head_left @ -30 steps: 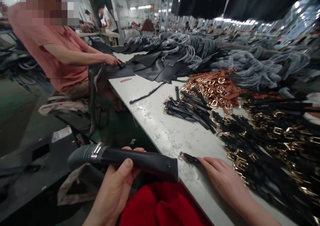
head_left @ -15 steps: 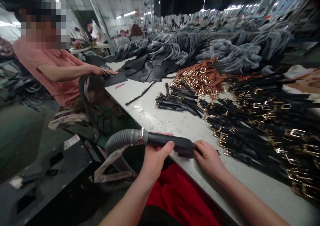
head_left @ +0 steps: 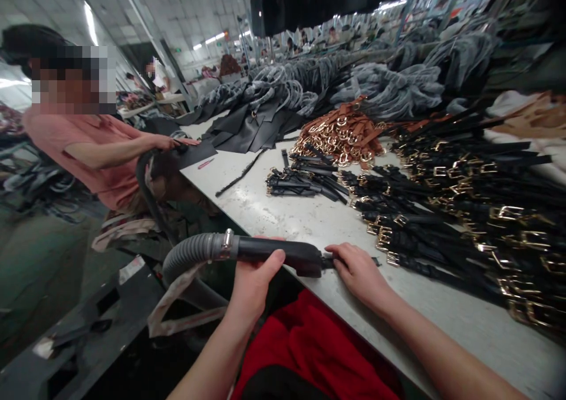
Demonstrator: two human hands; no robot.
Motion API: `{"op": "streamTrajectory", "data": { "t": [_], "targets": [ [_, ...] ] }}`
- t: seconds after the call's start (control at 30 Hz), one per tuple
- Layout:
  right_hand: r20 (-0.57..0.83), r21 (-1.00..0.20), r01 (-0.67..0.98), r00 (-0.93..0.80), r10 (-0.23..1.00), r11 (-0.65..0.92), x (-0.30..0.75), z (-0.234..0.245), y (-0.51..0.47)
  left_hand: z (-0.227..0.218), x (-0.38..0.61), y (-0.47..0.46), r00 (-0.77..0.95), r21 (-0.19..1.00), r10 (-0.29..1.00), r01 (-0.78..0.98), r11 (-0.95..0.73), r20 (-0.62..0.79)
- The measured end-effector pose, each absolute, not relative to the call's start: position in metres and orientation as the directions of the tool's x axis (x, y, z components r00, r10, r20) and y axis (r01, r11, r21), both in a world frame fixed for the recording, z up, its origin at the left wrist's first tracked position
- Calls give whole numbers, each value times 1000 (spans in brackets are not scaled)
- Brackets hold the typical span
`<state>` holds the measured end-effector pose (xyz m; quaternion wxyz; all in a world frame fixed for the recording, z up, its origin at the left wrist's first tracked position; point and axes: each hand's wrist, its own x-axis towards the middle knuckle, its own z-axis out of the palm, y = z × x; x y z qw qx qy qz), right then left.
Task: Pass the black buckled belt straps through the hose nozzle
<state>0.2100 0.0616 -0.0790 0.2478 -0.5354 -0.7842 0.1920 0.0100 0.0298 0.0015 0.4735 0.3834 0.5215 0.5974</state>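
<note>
Black nozzle [head_left: 276, 255] in your left hand [head_left: 254, 282], fingers wrapped right round it, thumb on the near side. It crosses the near edge of the white table [head_left: 296, 217], mouth end over the top. Tabletop shows between your hands and the small strap bundle [head_left: 300, 182] further up, so that's your room; red cloth [head_left: 300, 341] sits just off the edge. A dark strap [head_left: 328, 261] lies right at the nozzle's mouth and runs under your right hand [head_left: 358, 270]. Those fingers are bent and close together, but I can't tell if they're pinching it or just pressing; your hand hides most of it. The big pile of black buckled straps [head_left: 424, 229] is in the way just beside that hand, brown straps [head_left: 342, 131] behind. Ribbed grey hose [head_left: 190, 257] curves off left, a co-worker [head_left: 95, 152] beyond.
</note>
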Motion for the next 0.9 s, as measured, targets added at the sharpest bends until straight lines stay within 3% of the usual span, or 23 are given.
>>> {"op": "streamTrajectory", "data": {
  "t": [0.43,0.9],
  "targets": [
    [110,-503,791,-341,933,348,205,-70,62,2,3,30,-327,955,939,-296,1,-103],
    [147,-546,746,-362,921,381,204,-68,60,-3,3,27,-276,981,960,-192,-6,-49]
  ]
}}
